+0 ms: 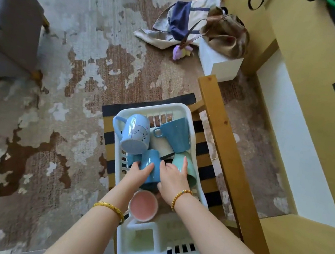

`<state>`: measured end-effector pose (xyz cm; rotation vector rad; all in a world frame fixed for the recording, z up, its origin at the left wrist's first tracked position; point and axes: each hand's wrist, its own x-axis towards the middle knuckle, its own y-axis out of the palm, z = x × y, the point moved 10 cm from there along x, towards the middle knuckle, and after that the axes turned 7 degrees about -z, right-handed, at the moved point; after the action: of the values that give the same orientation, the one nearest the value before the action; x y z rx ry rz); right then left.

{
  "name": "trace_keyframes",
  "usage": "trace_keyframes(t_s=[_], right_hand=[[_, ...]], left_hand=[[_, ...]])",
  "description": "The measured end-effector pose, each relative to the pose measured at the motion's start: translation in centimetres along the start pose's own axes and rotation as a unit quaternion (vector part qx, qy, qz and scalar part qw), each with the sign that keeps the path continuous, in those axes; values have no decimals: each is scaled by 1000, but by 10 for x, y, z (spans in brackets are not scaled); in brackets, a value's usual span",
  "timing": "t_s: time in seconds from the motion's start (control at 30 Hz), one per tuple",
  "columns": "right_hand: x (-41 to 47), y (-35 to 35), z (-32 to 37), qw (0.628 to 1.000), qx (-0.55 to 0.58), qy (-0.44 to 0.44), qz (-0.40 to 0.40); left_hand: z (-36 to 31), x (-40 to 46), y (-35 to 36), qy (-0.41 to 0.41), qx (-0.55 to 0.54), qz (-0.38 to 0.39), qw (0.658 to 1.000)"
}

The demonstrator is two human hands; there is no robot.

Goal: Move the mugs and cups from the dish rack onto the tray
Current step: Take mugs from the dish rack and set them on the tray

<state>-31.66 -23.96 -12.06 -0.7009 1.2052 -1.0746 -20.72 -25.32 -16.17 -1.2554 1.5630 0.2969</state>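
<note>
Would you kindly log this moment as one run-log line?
stage: picking from dish rack | left hand: on blue cup | right hand: touching green cup | tray: unseen

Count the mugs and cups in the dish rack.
6, perhaps more hidden: cartoon mug far left, teal mug far right, white cup between, blue mug under both hands, mint cup right, pink mug nearest.

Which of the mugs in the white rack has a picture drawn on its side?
The light blue mug at the rack's far left corner: it bears a cartoon face, while the other mugs are plain.
</note>
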Motion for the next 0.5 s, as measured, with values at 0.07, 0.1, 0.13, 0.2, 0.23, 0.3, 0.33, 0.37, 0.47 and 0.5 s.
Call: trace_keyframes(t_s=[0.07,0.1,0.13,0.2,0.23,0.3,0.33,0.37,0.47,0.5], right_hand=[[0,-5,-2,999,31,13,-10],[0,-6,-2,999,41,14,-10],[0,-7,-2,999,52,12,-9],[-1,-10,0,997,73,9,-8],[-1,-12,0,997,81,9,-7],[-5,-17,0,995,97,9,-3],[-9,-20,1,994,108,10,-2],[-13,-23,2,992,122,10,-5],[-27,-38,9,986,167,4,-7],[-32,-44,11,986,168,0,-6]], left_hand=[[2,-2,0,-3,-24,6,1000],[4,-3,1,-12,-44,12,999],[5,-4,2,-24,-70,21,997],[7,-7,5,-38,-111,38,992],[8,-10,7,-42,-118,47,991],[9,-16,6,-42,-119,56,990],[9,-19,3,-40,-114,52,991],[10,-22,-1,-37,-109,44,992],[6,-35,-14,-26,-105,47,993],[4,-41,-17,-23,-108,59,992]])
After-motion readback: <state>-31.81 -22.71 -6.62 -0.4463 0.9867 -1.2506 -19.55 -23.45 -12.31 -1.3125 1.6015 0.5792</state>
